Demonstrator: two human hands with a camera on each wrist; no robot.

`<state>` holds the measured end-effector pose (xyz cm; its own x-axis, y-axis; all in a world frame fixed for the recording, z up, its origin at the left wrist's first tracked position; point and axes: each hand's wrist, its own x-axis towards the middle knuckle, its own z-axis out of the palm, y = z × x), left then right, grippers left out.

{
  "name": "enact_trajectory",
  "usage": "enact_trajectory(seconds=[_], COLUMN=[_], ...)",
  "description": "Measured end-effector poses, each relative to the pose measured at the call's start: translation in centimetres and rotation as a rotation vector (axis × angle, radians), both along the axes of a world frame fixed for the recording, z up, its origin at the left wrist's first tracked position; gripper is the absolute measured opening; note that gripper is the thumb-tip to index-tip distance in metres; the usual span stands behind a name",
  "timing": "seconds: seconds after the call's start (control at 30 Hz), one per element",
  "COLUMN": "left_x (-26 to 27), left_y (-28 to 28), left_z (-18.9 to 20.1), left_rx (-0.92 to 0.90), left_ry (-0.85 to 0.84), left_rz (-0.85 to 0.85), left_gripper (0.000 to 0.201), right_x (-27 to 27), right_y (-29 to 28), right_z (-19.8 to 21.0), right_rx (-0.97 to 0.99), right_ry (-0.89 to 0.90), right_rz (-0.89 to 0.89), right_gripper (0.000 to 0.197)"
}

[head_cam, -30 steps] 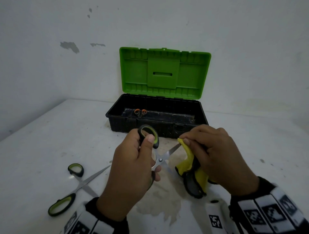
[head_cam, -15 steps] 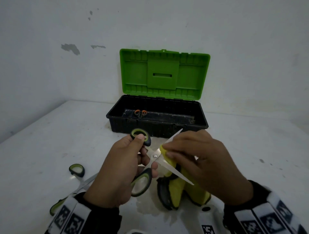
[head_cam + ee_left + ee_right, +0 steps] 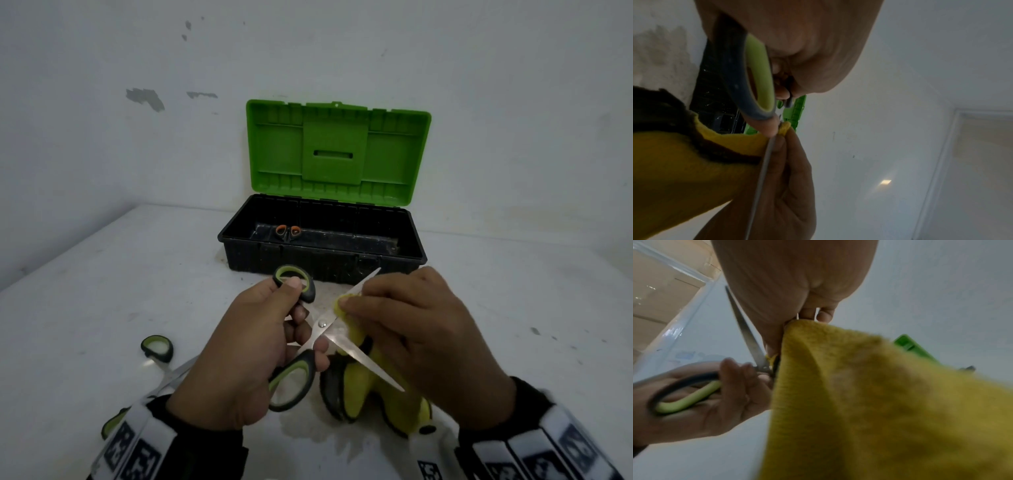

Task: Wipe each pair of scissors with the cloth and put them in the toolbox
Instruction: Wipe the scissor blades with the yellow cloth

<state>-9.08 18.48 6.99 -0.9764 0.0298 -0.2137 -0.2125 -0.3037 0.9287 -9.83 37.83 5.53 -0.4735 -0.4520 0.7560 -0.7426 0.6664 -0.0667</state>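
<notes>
Little changed since half a second ago: same grip, same spread blades, hands only slightly shifted. A full second ago, blades nearly closed and cloth bunched lower at the right of the pivot; now blades splayed wide.

Left hand (image 3: 239, 346) curled round the handles of the green-and-black scissors (image 3: 322, 325), thumb on the upper loop, fingers through and about the lower loop. Right hand (image 3: 421, 346) pinching the yellow cloth (image 3: 363, 383) against the upper blade just past the pivot, thumb and fingertips folded over it; rest of the cloth hanging down to the tabletop (image 3: 102, 291) under the lower blade. Upper blade tip pointing toward the toolbox (image 3: 322, 263), very near its front wall in the head view; whether touching, cannot tell. Lower blade tip pointing right and toward the person.

Toolbox just beyond the hands, black base, green lid (image 3: 337, 154) upright against the wall. Inside, at the left end, orange-handled scissors (image 3: 287, 231).

Second pair of green-and-black scissors (image 3: 161, 363) flat on the tabletop left of the left wrist, partly hidden by the sleeve.

Open tabletop at far left and far right; back edge meeting the wall behind the box. Stained patch on the tabletop beneath the cloth.
</notes>
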Motion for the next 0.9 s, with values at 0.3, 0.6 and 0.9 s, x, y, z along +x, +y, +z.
enact_trajectory(seconds=[0.3, 0.6, 0.9], left_x=[0.1, 0.3, 0.4], left_y=[0.0, 0.3, 0.5], left_z=[-0.1, -0.1, -0.5], left_rx=[-0.066, -0.141, -0.218], left_ry=[0.062, 0.146, 0.276], left_rz=[0.004, 0.039, 0.059], left_gripper=[0.026, 0.026, 0.024], right_x=[0.2, -0.6, -0.5], right_y=[-0.6, 0.9, 0.3], right_z=[-0.7, 0.4, -0.5], right_rx=[0.04, -0.178, 0.036], right_ry=[-0.026, -0.006, -0.104], right_rz=[0.046, -0.075, -0.011], right_gripper=[0.017, 0.021, 0.023])
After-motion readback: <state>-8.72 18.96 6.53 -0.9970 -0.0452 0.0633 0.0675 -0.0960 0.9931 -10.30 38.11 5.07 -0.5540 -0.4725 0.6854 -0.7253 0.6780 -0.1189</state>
